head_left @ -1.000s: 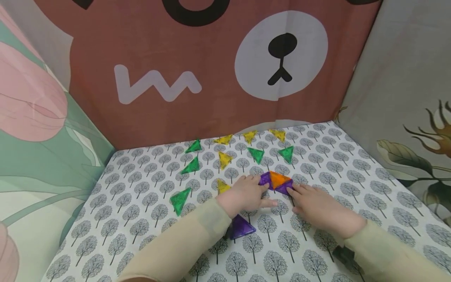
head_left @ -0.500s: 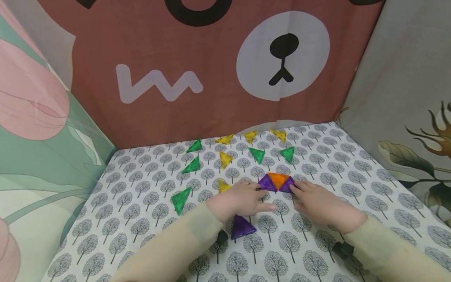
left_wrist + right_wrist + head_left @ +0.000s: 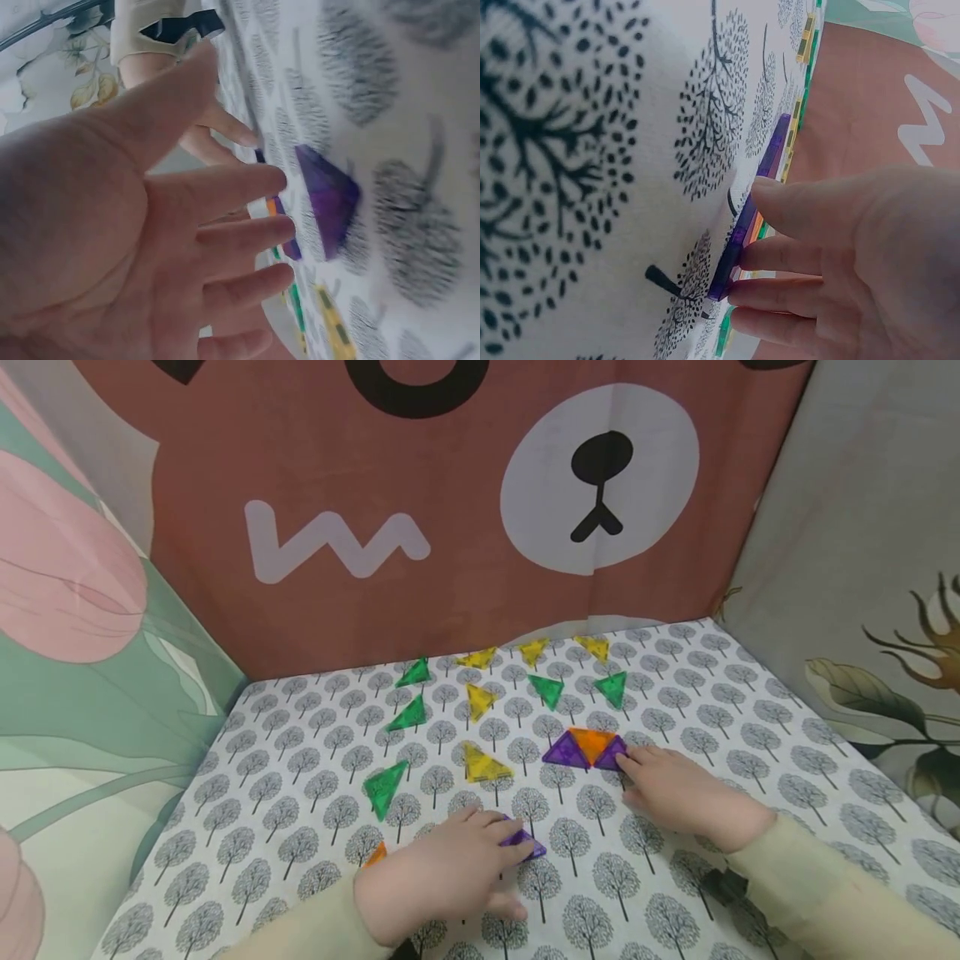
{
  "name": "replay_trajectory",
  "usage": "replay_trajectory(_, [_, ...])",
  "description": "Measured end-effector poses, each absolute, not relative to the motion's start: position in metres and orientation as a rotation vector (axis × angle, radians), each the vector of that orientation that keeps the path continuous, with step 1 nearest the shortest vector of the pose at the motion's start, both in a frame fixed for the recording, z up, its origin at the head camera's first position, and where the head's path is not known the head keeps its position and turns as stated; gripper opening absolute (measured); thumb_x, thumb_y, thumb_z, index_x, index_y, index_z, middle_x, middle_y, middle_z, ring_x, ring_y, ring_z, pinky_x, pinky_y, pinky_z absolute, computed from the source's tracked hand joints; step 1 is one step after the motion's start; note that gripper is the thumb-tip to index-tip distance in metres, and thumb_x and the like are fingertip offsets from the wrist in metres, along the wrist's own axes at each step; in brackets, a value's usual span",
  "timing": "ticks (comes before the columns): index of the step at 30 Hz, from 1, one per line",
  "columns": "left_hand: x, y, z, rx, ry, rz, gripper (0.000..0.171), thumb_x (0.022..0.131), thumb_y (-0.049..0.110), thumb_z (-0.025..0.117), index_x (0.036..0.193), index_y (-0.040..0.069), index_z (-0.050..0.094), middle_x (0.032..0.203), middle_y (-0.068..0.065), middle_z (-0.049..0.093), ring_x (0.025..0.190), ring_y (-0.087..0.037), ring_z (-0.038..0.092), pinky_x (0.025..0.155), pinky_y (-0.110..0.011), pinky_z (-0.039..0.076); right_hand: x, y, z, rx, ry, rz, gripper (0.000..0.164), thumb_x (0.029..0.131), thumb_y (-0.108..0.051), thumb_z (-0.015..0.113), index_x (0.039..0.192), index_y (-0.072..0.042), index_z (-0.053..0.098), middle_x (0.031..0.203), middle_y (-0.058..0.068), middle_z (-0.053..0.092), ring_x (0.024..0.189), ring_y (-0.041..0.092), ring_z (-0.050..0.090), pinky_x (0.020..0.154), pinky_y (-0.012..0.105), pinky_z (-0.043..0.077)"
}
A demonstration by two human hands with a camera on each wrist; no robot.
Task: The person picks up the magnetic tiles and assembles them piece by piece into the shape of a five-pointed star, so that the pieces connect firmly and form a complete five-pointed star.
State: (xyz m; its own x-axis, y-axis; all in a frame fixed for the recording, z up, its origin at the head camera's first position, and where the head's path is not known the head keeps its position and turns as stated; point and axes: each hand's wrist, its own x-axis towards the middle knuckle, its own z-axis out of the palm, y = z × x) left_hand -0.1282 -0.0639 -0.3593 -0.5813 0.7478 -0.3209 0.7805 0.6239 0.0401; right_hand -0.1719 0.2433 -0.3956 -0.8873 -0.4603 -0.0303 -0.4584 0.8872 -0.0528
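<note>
Three translucent triangular magnetic tiles lie joined in a row: a left purple tile [image 3: 567, 752], an orange tile [image 3: 592, 743] and a right purple tile [image 3: 609, 756]. My right hand [image 3: 678, 793] rests at the right end of this row, its extended fingers touching the right purple tile. Thumb and fingertips meet the row's edge in the right wrist view. My left hand [image 3: 442, 868] reaches over a loose purple tile [image 3: 328, 202], fingers spread and fairly straight. It partly hides that tile in the head view; the left wrist view shows a gap between fingertips and tile.
Several yellow tiles [image 3: 483, 764] and green tiles [image 3: 385, 787] lie scattered farther back on the tree-print cloth [image 3: 285, 835]. An orange corner [image 3: 377, 853] shows beside my left wrist. Behind stands a brown bear-print curtain [image 3: 450, 593]; patterned fabric [image 3: 847, 527] borders the right.
My left hand has left the joined row and moved down and left to the loose purple tile. The row has straightened slightly. My right hand stays at its right end.
</note>
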Motion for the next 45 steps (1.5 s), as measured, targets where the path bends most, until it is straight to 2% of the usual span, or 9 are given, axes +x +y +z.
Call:
replay_trajectory(4, [-0.121,-0.076,-0.365,1.195,2.573,-0.155,0.082,0.081,0.072,0.057,0.148,0.026,0.047,0.156,0.0,0.036,0.141,-0.028,0.035,0.114,-0.052,0.027,-0.171,0.244,-0.396,-0.736,3.006,-0.059,0.055,0.093,-0.025,0.067,0.134,0.011,0.054,0.134,0.031,0.052,0.124,0.048,0.047,0.104,0.06,0.037])
replay_trajectory(7, [-0.121,-0.079,-0.37,1.198,2.586,-0.141,0.081,0.082,0.071,0.059,0.148,0.027,0.047,0.155,0.001,0.036,0.141,-0.028,0.034,0.114,-0.052,0.027,-0.171,0.245,-0.396,-0.737,3.004,-0.054,0.055,0.093,-0.024,0.067,0.134,0.01,0.054,0.134,0.031,0.052,0.124,0.048,0.047,0.104,0.06,0.037])
replay_trajectory(16, [-0.127,-0.07,-0.378,1.206,2.574,-0.141,0.08,0.084,0.073,0.053,0.152,0.033,0.039,0.157,0.003,0.034,0.142,-0.026,0.032,0.115,-0.053,0.026,-0.171,0.244,-0.394,-0.742,3.008,-0.048,0.054,0.093,-0.024,0.068,0.134,0.009,0.054,0.134,0.03,0.052,0.123,0.047,0.049,0.103,0.059,0.039])
replay_trajectory(24, [-0.133,-0.048,-0.382,1.223,2.607,-0.157,0.087,0.08,0.074,0.054,0.154,0.03,0.036,0.158,0.0,0.031,0.142,-0.027,0.032,0.115,-0.054,0.024,-0.17,0.243,-0.392,-0.744,3.018,-0.083,0.054,0.093,-0.022,0.067,0.134,0.01,0.054,0.133,0.031,0.052,0.123,0.048,0.048,0.104,0.06,0.038])
replay_trajectory(29, [-0.138,-0.032,-0.385,1.259,2.634,-0.196,0.088,0.082,0.074,0.053,0.154,0.027,0.036,0.157,-0.002,0.033,0.141,-0.027,0.034,0.114,-0.055,0.025,-0.169,0.243,-0.391,-0.727,3.012,-0.103,0.054,0.093,-0.022,0.066,0.134,0.01,0.054,0.135,0.031,0.051,0.124,0.049,0.047,0.105,0.061,0.037])
replay_trajectory(40, [-0.157,-0.009,-0.392,1.244,2.707,-0.322,0.09,0.083,0.079,0.041,0.154,0.024,0.036,0.156,-0.005,0.036,0.139,-0.026,0.037,0.115,-0.052,0.026,-0.17,0.243,-0.392,-0.713,3.015,-0.104,0.054,0.092,-0.022,0.067,0.134,0.009,0.054,0.135,0.032,0.051,0.124,0.049,0.047,0.105,0.061,0.037])
replay_trajectory(45, [-0.162,-0.003,-0.39,1.199,2.716,-0.342,0.092,0.083,0.079,0.041,0.155,0.022,0.035,0.155,-0.007,0.036,0.139,-0.026,0.037,0.115,-0.051,0.025,-0.17,0.244,-0.393,-0.722,3.017,-0.112,0.054,0.092,-0.022,0.067,0.134,0.01,0.054,0.135,0.032,0.051,0.124,0.05,0.047,0.105,0.062,0.036])
